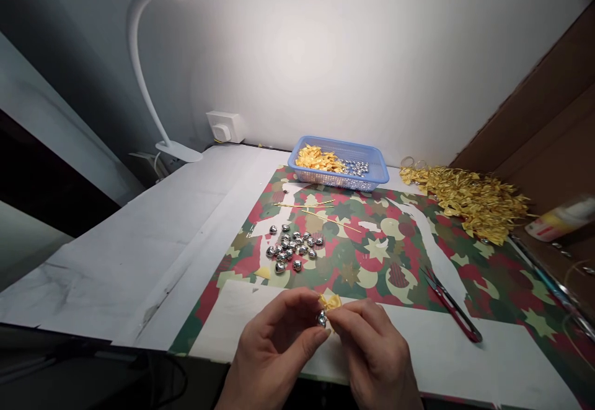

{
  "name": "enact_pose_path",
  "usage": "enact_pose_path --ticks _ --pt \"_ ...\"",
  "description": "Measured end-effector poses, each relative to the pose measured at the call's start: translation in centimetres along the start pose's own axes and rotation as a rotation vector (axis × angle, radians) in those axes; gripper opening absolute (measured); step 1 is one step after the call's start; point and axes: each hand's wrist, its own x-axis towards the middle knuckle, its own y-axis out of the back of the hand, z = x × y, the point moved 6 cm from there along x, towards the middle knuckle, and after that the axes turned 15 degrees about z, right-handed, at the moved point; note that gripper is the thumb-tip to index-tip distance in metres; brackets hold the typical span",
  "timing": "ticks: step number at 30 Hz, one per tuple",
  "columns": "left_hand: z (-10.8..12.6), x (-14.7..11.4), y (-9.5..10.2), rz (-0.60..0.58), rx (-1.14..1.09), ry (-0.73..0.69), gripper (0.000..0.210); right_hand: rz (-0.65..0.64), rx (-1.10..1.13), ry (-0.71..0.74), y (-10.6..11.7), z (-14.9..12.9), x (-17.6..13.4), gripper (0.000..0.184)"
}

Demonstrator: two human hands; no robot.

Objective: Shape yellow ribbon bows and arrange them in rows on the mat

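Near the front edge of the table, both hands meet around one small piece. My left hand point(279, 339) is closed, its thumb and fingers around a silver jingle bell point(321, 319) with a shiny gold ribbon bow point(331, 301) above it. From the other side my right hand point(379, 345) pinches at the bow, just beside the bell. Its fingertips hide the exact point of grip. Beyond the hands lies a loose group of silver bells point(297, 266). Several thin gold ties point(332, 221) rest behind that group.
A blue basket point(341, 181) with gold bows and small bells stands by the wall. Gold bows point(478, 199) are heaped at the back right. Red-handled thread snips point(453, 311) lie right of my hands. A bottle point(560, 221) lies at the right; a lamp point(146, 94) arches over the left.
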Motion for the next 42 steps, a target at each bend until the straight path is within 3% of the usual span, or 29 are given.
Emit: enact_pose_path --ticks 9,15,24,27,29,31,33,36,39,42 --pt "0.1 -0.4 -0.4 0.014 0.051 -0.019 0.021 0.036 0.072 -0.08 0.1 0.2 0.0 0.023" --pt "0.3 -0.7 -0.5 -0.015 0.225 -0.224 0.022 0.104 0.07 -0.242 0.2 -0.1 -0.5 0.021" --pt "-0.1 -1.7 -0.6 0.012 0.447 -0.654 0.045 0.067 -0.014 -0.187 0.2 -0.6 -0.1 0.015" --pt "-0.3 -2.0 -0.5 0.033 0.471 -0.679 0.049 0.086 -0.009 -0.174 0.1 -0.6 0.0 0.016" --pt "-0.3 -2.1 -0.3 0.058 0.484 -0.677 0.046 0.166 0.013 -0.161 0.7 -0.7 0.2 0.014" --pt "-0.1 -2.1 0.0 0.103 0.523 -0.698 0.041 0.274 0.05 -0.212 1.7 -0.7 0.4 0.011" --pt "0.3 -2.1 -0.1 0.141 0.577 -0.751 0.039 0.341 0.14 -0.353 2.4 -0.3 0.6 0.011" --pt "0.6 -1.9 -0.8 0.14 0.653 -0.811 0.038 0.34 0.398 -0.551 2.2 -0.1 0.8 0.018" --pt "0.6 -1.6 -1.6 0.12 0.737 -0.819 0.039 0.322 0.59 -0.592 1.6 -0.3 0.9 0.021" --pt "0.3 -1.4 -1.7 0.083 0.788 -0.738 0.043 0.289 0.62 -0.61 1.2 0.2 0.6 0.018"
